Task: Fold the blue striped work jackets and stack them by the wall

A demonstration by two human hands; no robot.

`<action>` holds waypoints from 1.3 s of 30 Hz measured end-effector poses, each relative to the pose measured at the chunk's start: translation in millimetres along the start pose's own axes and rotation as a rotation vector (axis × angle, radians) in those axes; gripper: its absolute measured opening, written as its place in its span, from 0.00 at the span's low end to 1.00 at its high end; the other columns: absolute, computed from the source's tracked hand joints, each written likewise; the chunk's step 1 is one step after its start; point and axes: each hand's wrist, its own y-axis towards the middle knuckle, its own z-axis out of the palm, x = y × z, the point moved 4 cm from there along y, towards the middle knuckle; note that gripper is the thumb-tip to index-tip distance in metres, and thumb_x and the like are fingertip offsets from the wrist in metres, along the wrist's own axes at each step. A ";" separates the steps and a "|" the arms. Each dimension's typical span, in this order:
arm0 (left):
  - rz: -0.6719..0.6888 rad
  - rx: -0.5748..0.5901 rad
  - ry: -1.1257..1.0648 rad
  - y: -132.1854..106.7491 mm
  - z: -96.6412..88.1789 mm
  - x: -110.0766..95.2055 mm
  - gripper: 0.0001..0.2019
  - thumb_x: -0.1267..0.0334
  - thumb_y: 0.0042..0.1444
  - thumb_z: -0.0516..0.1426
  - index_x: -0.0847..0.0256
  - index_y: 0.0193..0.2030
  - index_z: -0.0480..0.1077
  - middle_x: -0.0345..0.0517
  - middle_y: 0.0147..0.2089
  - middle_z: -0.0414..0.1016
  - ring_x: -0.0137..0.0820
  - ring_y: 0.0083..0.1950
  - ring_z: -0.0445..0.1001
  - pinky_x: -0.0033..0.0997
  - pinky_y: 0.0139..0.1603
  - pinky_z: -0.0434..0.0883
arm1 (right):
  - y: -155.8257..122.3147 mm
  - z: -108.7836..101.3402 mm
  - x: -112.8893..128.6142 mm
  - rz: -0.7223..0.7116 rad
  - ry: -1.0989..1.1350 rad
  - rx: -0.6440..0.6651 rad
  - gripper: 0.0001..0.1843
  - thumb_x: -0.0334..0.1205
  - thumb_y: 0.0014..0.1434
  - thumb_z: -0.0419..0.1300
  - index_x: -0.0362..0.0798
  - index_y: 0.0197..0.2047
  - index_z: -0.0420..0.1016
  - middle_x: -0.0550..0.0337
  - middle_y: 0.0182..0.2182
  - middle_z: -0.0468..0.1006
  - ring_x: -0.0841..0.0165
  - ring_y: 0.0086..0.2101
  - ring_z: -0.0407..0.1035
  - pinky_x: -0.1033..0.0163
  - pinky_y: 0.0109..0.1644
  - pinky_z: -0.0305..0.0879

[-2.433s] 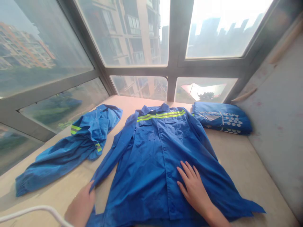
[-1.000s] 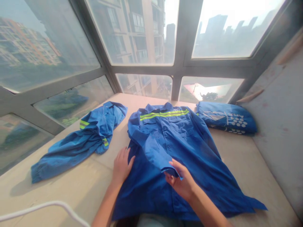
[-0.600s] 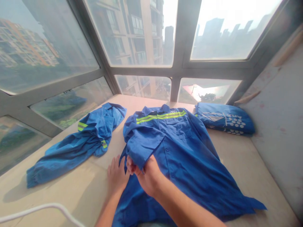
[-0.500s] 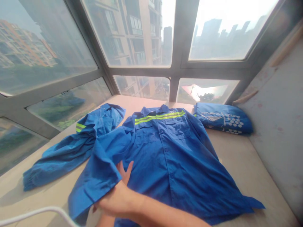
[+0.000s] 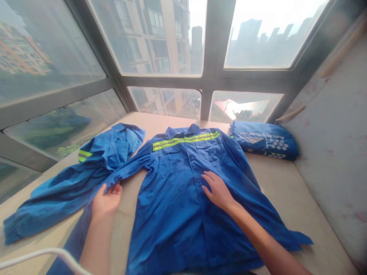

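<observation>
On blue shirt (image 5: 177,206), left hand (image 5: 106,200) grips sleeve at nine o'clock; right hand (image 5: 218,190) lies flat, fingers spread, centre.

Shirt (image 5: 177,206): matt woven blue cloth w/ shinier yellow-green reflective tape (image 5: 185,139). Ledge (image 5: 286,179): smooth beige, stone-like, faint sheen. Window frame (image 5: 206,82): matt grey metal; panes (image 5: 258,34) glass.

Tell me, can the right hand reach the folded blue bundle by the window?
Probably yes: the right hand lies flat on the shirt, and only flat cloth lies between it and the bundle.
</observation>
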 end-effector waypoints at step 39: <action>0.763 0.297 1.251 -122.1 -44.2 53.0 0.20 0.48 0.54 0.51 0.47 0.51 0.73 0.48 0.55 0.78 0.47 0.55 0.77 0.48 0.57 0.74 | -145.9 -101.8 -99.0 0.005 -0.267 -0.086 0.21 0.34 0.61 0.54 0.50 0.57 0.73 0.51 0.53 0.77 0.59 0.53 0.71 0.51 0.58 0.70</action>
